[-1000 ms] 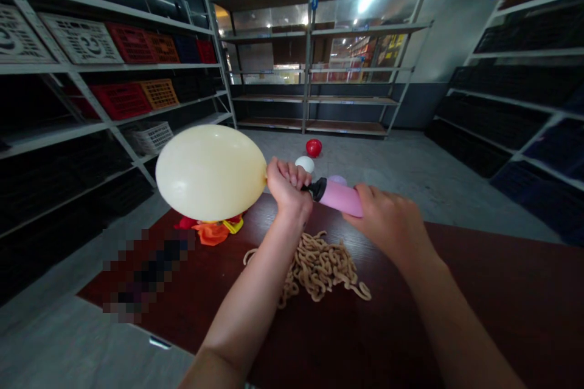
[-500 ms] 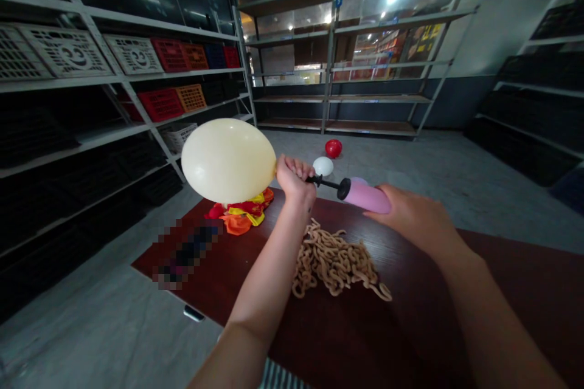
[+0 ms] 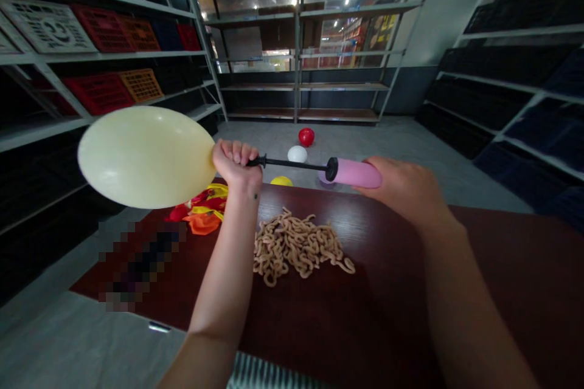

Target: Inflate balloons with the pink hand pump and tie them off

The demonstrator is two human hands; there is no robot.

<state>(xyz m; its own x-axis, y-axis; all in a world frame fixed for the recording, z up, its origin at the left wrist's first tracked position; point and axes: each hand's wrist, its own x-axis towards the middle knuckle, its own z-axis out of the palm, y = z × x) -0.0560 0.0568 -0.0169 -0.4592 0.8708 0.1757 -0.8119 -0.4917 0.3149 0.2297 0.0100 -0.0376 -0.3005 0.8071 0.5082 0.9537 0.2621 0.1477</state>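
A large pale yellow balloon (image 3: pixel 146 157) hangs out to the left, its neck hidden at my left hand (image 3: pixel 237 161). That hand is closed around the black end of a balloon pump, where the neck meets it. My right hand (image 3: pixel 401 191) wraps the far end of the pump's pink barrel (image 3: pixel 358 172). Between the hands the thin black rod shows drawn well out of the barrel. Below lies a heap of tan, twisted rope-like pieces (image 3: pixel 298 246) on the dark red table (image 3: pixel 347 322). Bright red, yellow and orange crumpled pieces (image 3: pixel 203 213) lie under the balloon.
On the floor beyond the table sit a red balloon (image 3: pixel 306 137), a white balloon (image 3: pixel 297 154), a yellow one (image 3: pixel 281 181) and a purple one (image 3: pixel 326 177). Shelving with crates (image 3: pixel 103 27) lines the left; a metal rack (image 3: pixel 296 85) stands behind. A blurred patch (image 3: pixel 146 264) covers something at the table's left.
My hands have moved apart, so more of the pump's black rod shows. The balloon looks bigger and sits further left. The whole view has swung to the right.
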